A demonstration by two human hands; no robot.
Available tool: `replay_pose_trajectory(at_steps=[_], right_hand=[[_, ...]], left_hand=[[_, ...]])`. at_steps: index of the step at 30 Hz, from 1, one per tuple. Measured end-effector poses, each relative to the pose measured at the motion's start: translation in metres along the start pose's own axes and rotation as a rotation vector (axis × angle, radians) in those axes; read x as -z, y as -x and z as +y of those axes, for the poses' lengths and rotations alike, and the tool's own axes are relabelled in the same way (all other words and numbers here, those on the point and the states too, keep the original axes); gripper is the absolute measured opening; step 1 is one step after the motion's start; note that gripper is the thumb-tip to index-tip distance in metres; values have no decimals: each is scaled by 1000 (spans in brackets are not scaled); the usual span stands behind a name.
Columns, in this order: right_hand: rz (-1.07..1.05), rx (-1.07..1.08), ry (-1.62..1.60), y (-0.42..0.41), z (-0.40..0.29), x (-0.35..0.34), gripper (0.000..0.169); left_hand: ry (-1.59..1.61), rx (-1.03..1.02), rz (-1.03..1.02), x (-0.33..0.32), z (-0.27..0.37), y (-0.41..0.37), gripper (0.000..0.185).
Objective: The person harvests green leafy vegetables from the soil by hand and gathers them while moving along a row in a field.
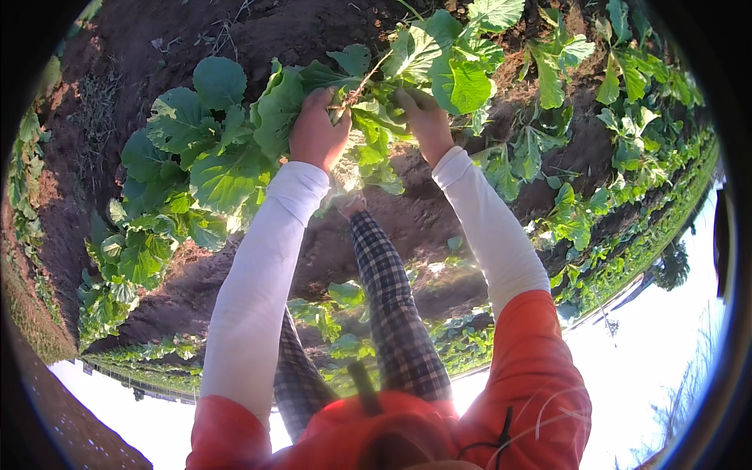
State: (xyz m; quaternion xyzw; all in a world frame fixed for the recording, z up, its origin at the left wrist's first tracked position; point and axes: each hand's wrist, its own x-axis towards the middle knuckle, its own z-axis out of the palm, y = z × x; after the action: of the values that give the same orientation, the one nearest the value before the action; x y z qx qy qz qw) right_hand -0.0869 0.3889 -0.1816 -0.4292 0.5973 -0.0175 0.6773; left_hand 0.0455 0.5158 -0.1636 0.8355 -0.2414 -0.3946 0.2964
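Note:
My left hand [320,129] is closed around the base of a leafy brassica plant, with the thumb on the near side. A thin, bare brown root [367,82] sticks up and to the right from that grip. Broad green leaves [279,114] spread out left of the hand. To the right, my right hand [427,120] reaches in among leaves with its fingers bent. Its fingertips are partly hidden by foliage, so whether it grips a stem is unclear. Yellow-green leaves [376,132] hang between the two hands, and a large bright leaf [470,85] rises beside the right hand.
A dense row of leafy plants [170,158] runs down the left. More brassica plants [529,153] grow in brown soil [141,35] on the right. My leg in checked trousers [390,282] stands between my arms, its foot on the soil.

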Motion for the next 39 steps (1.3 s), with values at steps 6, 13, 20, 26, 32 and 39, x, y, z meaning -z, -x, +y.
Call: replay_pose_trajectory(at_steps=[6,13,20,26,32,39], right_hand=[[235,1063,898,-87,-89,-4,16],[-60,297,1862,-126,-82,9,31],[44,600,1411,-138,-64,34,32],[-231,576,1442,-96,-78,-26,45],[-330,460,1649,-93,-27,-35,30],[-5,362,228,-90,-69,-10,25]], left_hand=[[79,31,18,-8,-2,30,36],[55,72,-15,-16,-11,59,46],[69,59,-46,-19,-8,61,46],[148,109,-35,-18,-12,61,41],[174,82,-66,-14,-4,58,42],[176,90,-33,-14,-17,60,41]])
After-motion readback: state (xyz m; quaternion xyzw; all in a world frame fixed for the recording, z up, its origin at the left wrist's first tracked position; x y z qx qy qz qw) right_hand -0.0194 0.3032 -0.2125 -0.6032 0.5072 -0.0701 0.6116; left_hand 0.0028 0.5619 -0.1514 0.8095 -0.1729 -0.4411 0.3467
